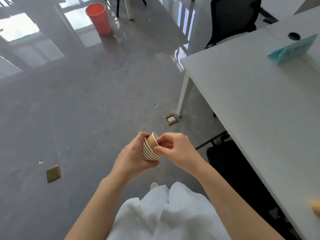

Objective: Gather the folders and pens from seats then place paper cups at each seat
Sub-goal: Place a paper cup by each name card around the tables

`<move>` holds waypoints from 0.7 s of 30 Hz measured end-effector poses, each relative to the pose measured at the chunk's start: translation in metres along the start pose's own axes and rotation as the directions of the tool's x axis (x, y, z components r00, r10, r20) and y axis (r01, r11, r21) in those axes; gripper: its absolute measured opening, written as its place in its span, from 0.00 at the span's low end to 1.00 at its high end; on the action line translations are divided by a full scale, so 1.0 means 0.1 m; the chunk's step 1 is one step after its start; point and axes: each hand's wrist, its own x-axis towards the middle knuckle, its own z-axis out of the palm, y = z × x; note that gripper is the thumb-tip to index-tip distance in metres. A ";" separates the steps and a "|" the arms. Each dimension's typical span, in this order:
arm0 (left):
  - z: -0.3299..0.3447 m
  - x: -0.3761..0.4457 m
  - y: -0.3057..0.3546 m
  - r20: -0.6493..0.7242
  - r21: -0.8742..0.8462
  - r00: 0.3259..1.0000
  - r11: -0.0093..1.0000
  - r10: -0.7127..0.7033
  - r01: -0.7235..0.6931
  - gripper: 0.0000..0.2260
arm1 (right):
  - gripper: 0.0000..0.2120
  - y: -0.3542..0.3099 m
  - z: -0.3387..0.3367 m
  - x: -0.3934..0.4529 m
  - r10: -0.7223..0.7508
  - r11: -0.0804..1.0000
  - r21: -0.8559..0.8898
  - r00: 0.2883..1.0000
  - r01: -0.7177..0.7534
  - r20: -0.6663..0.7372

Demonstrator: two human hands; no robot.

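I see the left hand [133, 154] gripping a stack of brown paper cups [150, 149] while the right hand [174, 148] pinches the top cup's rim (white table [242, 87] just to the right).

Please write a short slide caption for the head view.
Left hand holds a stack of paper cups while right hand pinches the top cup beside a white table.

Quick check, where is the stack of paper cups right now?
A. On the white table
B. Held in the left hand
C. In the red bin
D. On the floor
B: the left hand grips the stack of paper cups while the right hand pinches the top cup's rim.
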 end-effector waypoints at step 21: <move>-1.27 3.28 0.71 0.051 -0.064 0.997 0.996 0.059 -0.055 0.30 | 0.09 -0.56 -1.77 2.96 -0.001 0.999 -0.053 0.979 -0.010 -0.205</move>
